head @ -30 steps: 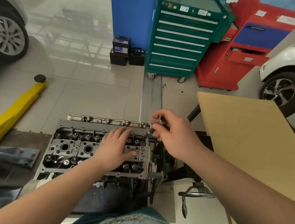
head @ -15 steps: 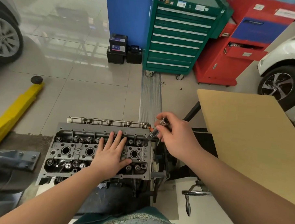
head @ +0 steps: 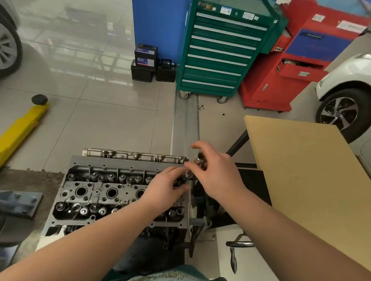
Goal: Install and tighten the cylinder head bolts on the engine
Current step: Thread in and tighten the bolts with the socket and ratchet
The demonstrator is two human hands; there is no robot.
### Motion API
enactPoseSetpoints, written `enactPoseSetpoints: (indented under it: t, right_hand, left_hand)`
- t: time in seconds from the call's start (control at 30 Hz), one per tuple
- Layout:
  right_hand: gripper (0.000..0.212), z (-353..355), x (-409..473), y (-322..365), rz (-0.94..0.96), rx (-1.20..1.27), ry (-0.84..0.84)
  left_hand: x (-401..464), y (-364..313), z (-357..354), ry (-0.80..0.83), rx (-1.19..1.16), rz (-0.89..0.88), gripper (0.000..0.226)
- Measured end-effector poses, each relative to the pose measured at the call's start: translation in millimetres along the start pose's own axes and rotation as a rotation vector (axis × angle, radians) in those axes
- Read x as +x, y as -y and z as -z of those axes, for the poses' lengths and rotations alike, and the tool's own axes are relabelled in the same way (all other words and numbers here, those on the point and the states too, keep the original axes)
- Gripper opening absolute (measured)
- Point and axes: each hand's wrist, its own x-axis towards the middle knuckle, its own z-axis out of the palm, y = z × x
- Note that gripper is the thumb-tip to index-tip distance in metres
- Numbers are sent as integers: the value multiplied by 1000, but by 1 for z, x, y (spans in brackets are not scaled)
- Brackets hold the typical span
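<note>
- Cylinder head [head: 105, 192] sitting on the engine stand, straight below the green tool cabinet [head: 222, 48]; valve springs and plug wells all exposed.
- Right hand [head: 217, 173] hovering over the head's far right corner, grip closed around a small shiny socket [head: 200, 157], thumb and fingers curled on it.
- Second metal piece [head: 188, 174] just below the socket, right at that corner. Looks like a bolt head or a tool end, too blurry to call.
- Left hand [head: 167, 192] laid on the right end of the head, fingers reaching toward that same piece. Touching or pinching it? Can't tell, the view doesn't settle it.
- Probably mating socket to bolt at that corner hole, so still early in the job. No other bolts visibly seated.
- Tips for this bit: keep the bolt dead upright over its hole and start the threads by finger, no tool force until spinning free.
- Worth seating the socket fully square before turning, otherwise rounded corners.
- Left hand good as a steady, but fingers out of the gap once the turning starts.
- Final tightening best done in stages, working outward from the middle of the head, not corner first.
- Tan board [head: 306, 177] right of the head, yellow lift arm [head: 12, 137] off to its left on the floor.
</note>
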Motion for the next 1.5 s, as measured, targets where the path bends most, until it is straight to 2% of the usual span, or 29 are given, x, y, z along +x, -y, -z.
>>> enactPoseSetpoints:
  t: [0.1,0.23,0.3,0.37,0.47,0.53,0.63,0.73,0.8,0.9,1.0,1.13,1.27,1.37,1.43,1.5]
  right_hand:
    - [49,2,-8,3,34,-33,55]
    - [53,16,-19,3,62,-12,146]
    - [41,20,-20,4,31,-63,118]
    - [28,21,-17,10,-52,-176,64]
    - [44,23,-12,22,-110,-348,42]
    - [49,27,-13,27,-62,-224,102]
    - [38,34,-14,30,48,-146,227]
    - [24,33,-9,32,-45,-237,160]
    - [37,31,-3,36,-107,-371,110]
    - [47,33,0,44,0,-411,130]
    - [35,38,2,44,111,-362,201]
    - [15,37,10,43,25,-406,130]
    - [27,35,14,46,-2,-430,122]
    - [27,42,8,46,54,-403,201]
    - [22,44,6,43,72,-439,253]
    - [18,42,7,43,18,-463,221]
  left_hand:
    - [12,0,-2,2,-98,25,33]
    - [20,8,8,129,-134,-25,41]
    - [23,4,15,180,-131,-47,45]
    - [23,-6,20,160,-166,-95,41]
    - [25,-20,25,68,-231,-181,28]
    - [29,-26,31,84,-240,-167,31]
    - [36,-24,39,229,-224,-174,27]
    - [41,-27,48,258,-219,-214,28]
    - [44,-31,53,194,-252,-224,34]
    - [51,-36,63,207,-261,-217,22]
    - [59,-34,74,297,-221,-234,22]
    - [60,-37,75,368,-242,-212,34]
    - [60,-40,62,234,-187,-261,16]
    - [62,-38,65,296,-205,-255,15]
    - [62,-36,68,351,-246,-247,23]
    - [60,-36,67,369,-278,-244,31]
